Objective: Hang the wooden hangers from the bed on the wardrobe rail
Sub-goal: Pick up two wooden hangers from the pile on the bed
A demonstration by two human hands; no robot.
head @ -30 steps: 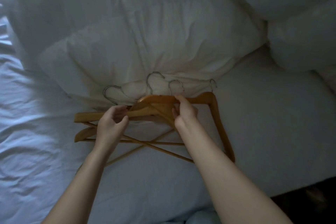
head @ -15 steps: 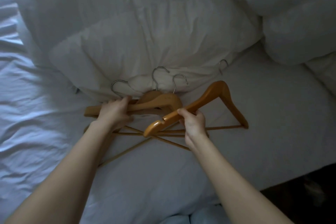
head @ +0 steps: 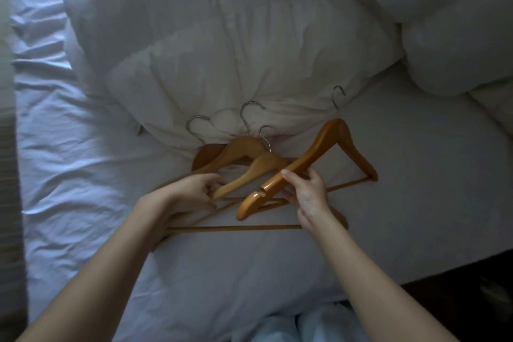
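Note:
Several wooden hangers with metal hooks lie overlapped on the white bed sheet (head: 277, 264), their hooks pointing at a pillow. My right hand (head: 306, 193) grips the left arm of the rightmost hanger (head: 330, 144), which is tilted up off the pile, its hook (head: 337, 96) over the pillow's edge. My left hand (head: 191, 193) pinches the left tip of another hanger (head: 258, 168) in the pile. Two more hangers (head: 236, 148) lie beneath, partly covered. No wardrobe rail is in view.
A large white pillow (head: 249, 64) lies right behind the hangers, with more pillows (head: 444, 36) at the upper right. Rumpled bedding (head: 55, 147) spreads to the left. The bed's edge and dark floor (head: 458, 302) are at the lower right.
My right hand has drawn one hanger out of the pile to the right and tilted it up. My left hand shifted from the pile's top to the tip of another hanger.

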